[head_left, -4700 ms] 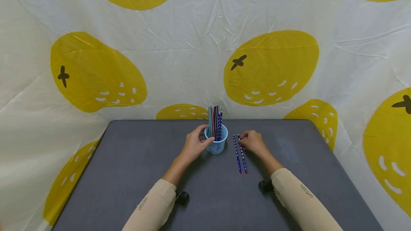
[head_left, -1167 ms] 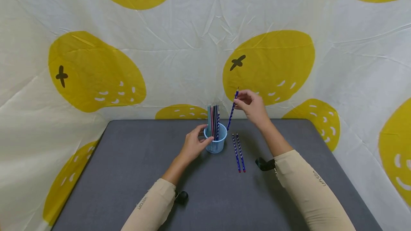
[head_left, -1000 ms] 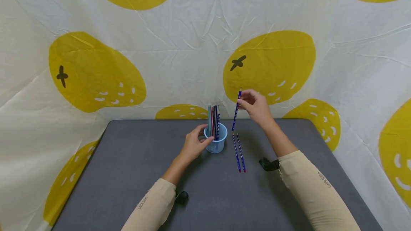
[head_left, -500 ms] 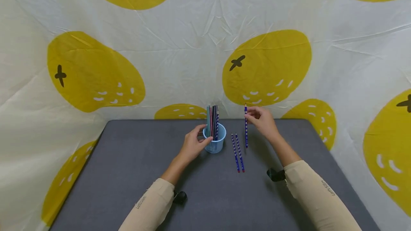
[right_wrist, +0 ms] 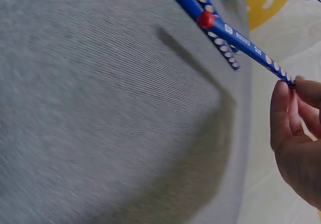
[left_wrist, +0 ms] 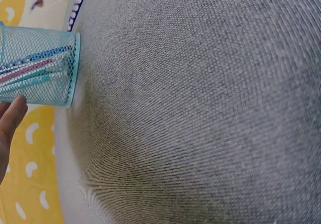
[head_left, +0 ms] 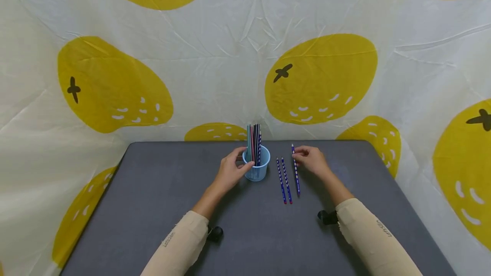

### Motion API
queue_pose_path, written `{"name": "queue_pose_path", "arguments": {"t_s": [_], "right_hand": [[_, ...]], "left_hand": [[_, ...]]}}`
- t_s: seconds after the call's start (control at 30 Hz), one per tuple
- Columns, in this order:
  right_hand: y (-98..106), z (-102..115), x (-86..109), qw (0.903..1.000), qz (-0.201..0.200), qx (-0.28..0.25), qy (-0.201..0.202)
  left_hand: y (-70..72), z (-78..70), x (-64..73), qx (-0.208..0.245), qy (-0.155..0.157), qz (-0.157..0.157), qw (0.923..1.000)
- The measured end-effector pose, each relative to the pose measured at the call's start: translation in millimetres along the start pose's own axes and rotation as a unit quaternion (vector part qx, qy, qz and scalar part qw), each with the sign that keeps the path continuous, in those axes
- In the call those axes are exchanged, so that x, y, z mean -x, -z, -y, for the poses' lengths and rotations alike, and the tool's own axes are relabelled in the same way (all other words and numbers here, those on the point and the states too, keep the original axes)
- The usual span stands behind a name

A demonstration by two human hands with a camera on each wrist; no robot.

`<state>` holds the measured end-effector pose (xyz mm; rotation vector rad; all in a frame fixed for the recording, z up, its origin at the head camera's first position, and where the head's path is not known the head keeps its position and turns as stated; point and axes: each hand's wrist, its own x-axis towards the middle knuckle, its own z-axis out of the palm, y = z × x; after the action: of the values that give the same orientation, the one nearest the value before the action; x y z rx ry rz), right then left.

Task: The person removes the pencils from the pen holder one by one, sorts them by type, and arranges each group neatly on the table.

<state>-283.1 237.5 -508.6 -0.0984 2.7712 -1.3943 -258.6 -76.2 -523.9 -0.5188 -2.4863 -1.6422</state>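
My left hand [head_left: 229, 173] holds the light-blue mesh pencil cup [head_left: 256, 175] between thumb and fingers at its left side. Several pencils [head_left: 253, 144], teal, pink, dark and blue dotted, stand upright in the cup. Pinched between thumb and fingertips of my right hand [head_left: 313, 161] is a blue dotted pencil [head_left: 296, 176], point away from me. Its red end [right_wrist: 205, 19] tilts down toward me, and its shadow falls apart from it in the right wrist view. Two like pencils, a left one [head_left: 281, 181] and a right one [head_left: 286, 181], lie side by side between it and the cup.
The dark grey table [head_left: 153, 208] ends just behind the cup. A pale curtain [head_left: 215, 76] with big yellow fruit prints hangs behind it. Black wrist cameras [head_left: 215, 234] stick out from both beige sleeves [head_left: 180, 240].
My right hand lifted a third blue dotted pencil away from the cup, then brought it right and down beside the two lying pencils. The left hand stayed on the cup.
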Motion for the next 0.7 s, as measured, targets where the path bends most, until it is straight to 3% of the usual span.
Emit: {"name": "queue_pose_path", "arguments": {"t_s": [0.33, 0.7], "right_hand": [[-20, -13, 4.5, 0.9970, 0.027, -0.019, -0.070], [-27, -12, 6.2, 0.9972, -0.003, 0.008, -0.074]], "left_hand": [[0.1, 0.2, 1.5, 0.002, 0.011, 0.011, 0.9999], [1.2, -2.7, -0.7, 0.000, 0.017, 0.014, 0.9998]]}}
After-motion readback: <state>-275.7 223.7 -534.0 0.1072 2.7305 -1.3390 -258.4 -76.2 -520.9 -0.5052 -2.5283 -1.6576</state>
